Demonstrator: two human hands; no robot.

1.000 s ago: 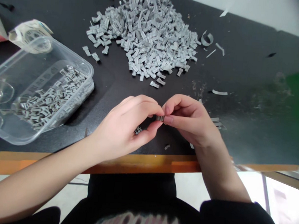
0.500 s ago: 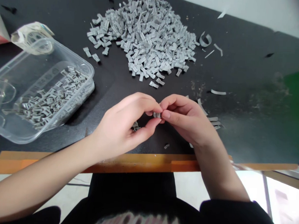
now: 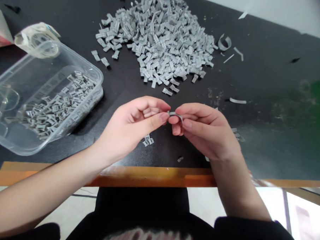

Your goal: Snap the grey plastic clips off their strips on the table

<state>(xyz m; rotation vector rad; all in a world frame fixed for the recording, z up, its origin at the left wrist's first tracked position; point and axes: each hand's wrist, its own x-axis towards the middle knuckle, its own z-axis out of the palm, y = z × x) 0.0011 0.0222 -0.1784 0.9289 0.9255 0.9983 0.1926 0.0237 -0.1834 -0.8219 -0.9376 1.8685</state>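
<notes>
My left hand (image 3: 130, 127) and my right hand (image 3: 202, 130) meet fingertip to fingertip above the near part of the black table (image 3: 268, 114). Both pinch one small grey plastic piece (image 3: 175, 115), which now shows as a thin strip between them. Two small grey pieces (image 3: 147, 140) lie on the table just under my left hand. A large heap of the same grey pieces (image 3: 160, 38) lies at the far middle. To the left, a clear plastic tub (image 3: 41, 97) holds several sorted pieces.
Thin grey offcut strips (image 3: 237, 101) and a curled one (image 3: 224, 42) lie right of the heap. More strips lie behind my right hand. A roll of tape (image 3: 37, 40) rests by the tub's far corner. The table's orange front edge (image 3: 152, 174) runs below my wrists.
The pinched piece has been worked between my fingertips and now shows as a thin strip. A small piece that was by my left palm now lies on the table below it.
</notes>
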